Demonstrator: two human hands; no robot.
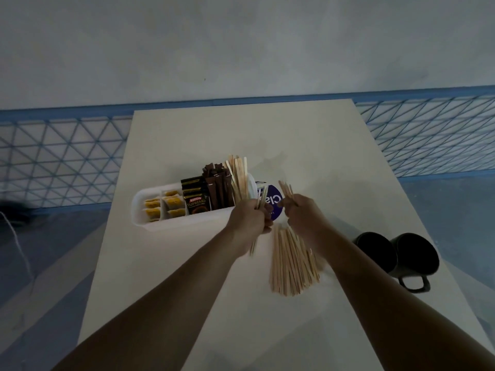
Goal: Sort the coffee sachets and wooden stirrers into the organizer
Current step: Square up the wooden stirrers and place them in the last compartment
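Note:
A white organizer (171, 223) lies across the table. Its compartments hold yellow sachets (166, 204), black coffee sachets (195, 202), brown stick sachets (218, 188) and upright wooden stirrers (238, 178) at the right end. My left hand (250, 218) grips a bundle of stirrers beside that right end. My right hand (300, 210) holds a few stirrers just to the right. A loose pile of stirrers (290, 261) lies on the table below both hands.
A purple round packet (273, 202) lies between my hands, behind them. Two dark mugs (396, 253) stand at the table's right edge. The white table (308, 145) is bordered by a blue mesh fence (61, 156) and a grey wall.

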